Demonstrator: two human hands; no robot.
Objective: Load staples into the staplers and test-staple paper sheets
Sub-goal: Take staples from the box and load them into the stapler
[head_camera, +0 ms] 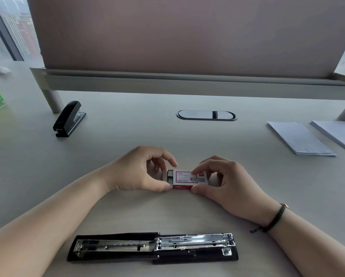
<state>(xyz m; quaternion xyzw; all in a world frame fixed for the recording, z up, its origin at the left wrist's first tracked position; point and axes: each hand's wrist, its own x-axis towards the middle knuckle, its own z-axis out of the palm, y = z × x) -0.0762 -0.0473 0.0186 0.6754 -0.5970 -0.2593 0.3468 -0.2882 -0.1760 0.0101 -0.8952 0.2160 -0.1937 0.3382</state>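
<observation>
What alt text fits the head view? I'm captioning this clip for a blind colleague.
Two hands, left hand and right hand, hold a small red-and-white staple box above a grey desk, its inner tray slid partly out on the left. An opened black stapler lies flat nearest the camera; a closed stapler sits far left, paper stacks far right.

staplers 2 | staple box 1 | paper stacks 2 | hands 2
</observation>
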